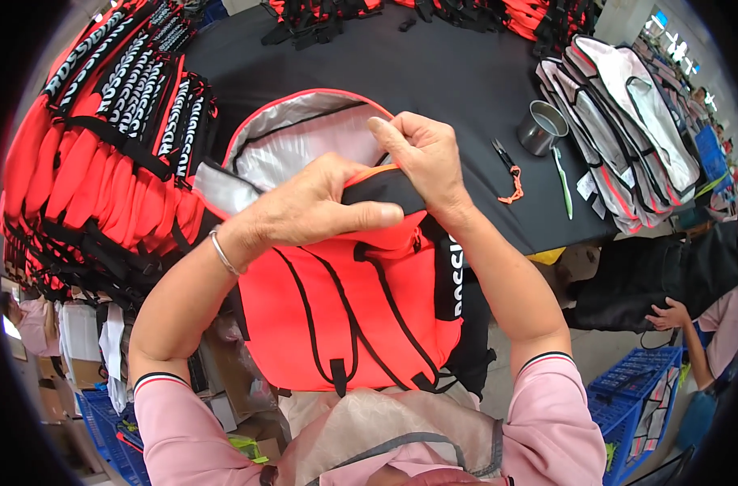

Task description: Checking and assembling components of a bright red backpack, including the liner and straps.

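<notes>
A bright red-orange backpack (288, 324) with black trim lies in front of me, its top unzipped and the silvery lining (284, 146) of its lid showing. My right hand (424, 158) is closed on the black edge of the opening, thumb pointing up. Across the near side of the opening lies my left hand (320, 202), its thumb along the black panel and its fingers tucked behind the fabric. An orange strip of edging runs between the two hands. The bag's inside is mostly hidden by my hands.
On the black-covered table (466, 89) lie thread snippers (506, 166) with an orange tie, a green-white brush (563, 182) and a metal cup (543, 127). Stacked red-black bags (101, 146) rise at left, grey-white pieces (628, 121) at right. A co-worker's hand (669, 314) holds black fabric.
</notes>
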Motion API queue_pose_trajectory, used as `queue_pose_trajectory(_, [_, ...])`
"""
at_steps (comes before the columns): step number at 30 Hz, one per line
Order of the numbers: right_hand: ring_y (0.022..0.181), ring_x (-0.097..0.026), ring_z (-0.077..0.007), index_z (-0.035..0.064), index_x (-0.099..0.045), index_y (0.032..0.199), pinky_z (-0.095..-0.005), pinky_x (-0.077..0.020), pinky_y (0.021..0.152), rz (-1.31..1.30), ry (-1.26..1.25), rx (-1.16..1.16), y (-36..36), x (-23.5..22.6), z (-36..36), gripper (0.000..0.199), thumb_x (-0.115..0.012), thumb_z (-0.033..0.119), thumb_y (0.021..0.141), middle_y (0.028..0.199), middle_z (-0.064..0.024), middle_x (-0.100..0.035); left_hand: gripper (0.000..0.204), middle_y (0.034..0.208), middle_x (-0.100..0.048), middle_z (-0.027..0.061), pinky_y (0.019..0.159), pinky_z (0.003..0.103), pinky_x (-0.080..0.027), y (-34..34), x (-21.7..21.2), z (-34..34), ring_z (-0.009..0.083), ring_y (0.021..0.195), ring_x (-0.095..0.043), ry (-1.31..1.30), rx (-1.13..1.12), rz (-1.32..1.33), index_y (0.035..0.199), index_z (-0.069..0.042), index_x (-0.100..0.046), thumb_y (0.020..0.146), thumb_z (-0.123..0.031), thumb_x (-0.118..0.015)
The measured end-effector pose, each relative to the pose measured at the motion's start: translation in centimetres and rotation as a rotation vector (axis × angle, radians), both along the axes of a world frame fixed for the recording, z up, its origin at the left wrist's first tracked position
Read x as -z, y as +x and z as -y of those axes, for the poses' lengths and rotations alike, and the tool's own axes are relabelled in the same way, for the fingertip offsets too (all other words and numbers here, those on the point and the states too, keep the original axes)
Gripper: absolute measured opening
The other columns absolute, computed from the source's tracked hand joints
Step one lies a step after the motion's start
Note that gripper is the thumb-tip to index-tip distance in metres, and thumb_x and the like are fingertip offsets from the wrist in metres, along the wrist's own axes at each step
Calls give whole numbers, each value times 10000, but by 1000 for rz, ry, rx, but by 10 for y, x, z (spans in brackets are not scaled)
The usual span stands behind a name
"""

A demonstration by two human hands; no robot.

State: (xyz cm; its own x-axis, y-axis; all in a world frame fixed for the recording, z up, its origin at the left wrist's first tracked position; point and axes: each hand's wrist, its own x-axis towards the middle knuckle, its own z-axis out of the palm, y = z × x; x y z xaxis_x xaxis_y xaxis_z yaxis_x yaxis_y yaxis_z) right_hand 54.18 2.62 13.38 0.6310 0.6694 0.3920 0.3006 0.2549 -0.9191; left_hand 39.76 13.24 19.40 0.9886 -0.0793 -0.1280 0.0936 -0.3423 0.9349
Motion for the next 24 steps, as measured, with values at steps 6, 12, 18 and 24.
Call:
queue_pose_trajectory(6, [650, -360, -26, 69, -508, 676, -212, -305, 569, -201, 12, -112, 11, -18, 55, 392, -594, 271, 1000, 679, 72, -430, 583, 1128, -690, 136, 947, 314, -498, -34, -19, -120, 246, 1066, -651, 857, -87, 378, 1216, -43, -655, 705, -236, -859])
queue_pose_trajectory(12, [624, -370, -26, 85, -514, 725, -199, -313, 566, -217, 103, -71, 11, -11, 77, 380, -558, 322, 1019, 689, 61, -437, 483, 1142, -657, 51, 964, 265, -478, -65, 76, -180, 120, 1055, -608, -9, -722, 493, 1246, -17, -602, 835, -187, -789])
queue_pose_trajectory(18, [779, -569, -148, 25, -637, 916, -281, -443, 714, 545, -205, 425, 55, -55, 81, 282, -635, 303, 968, 822, -50, -621, 279, 898, -643, 21, 712, 238, -509, -62, 53, -136, 99, 761, -616, 252, -1042, 855, 1009, -26, -612, 777, -24, -769])
queue_pose_trajectory(24, [1048, -555, -258, 56, -602, 1158, -361, -442, 868, 1422, -224, 283, -112, -123, -2, 409, -733, 154, 783, 1072, -92, -590, 206, 796, -608, 85, 710, 291, -507, -75, 20, -95, 195, 764, -643, 454, -1108, 927, 846, -3, -625, 670, 49, -720])
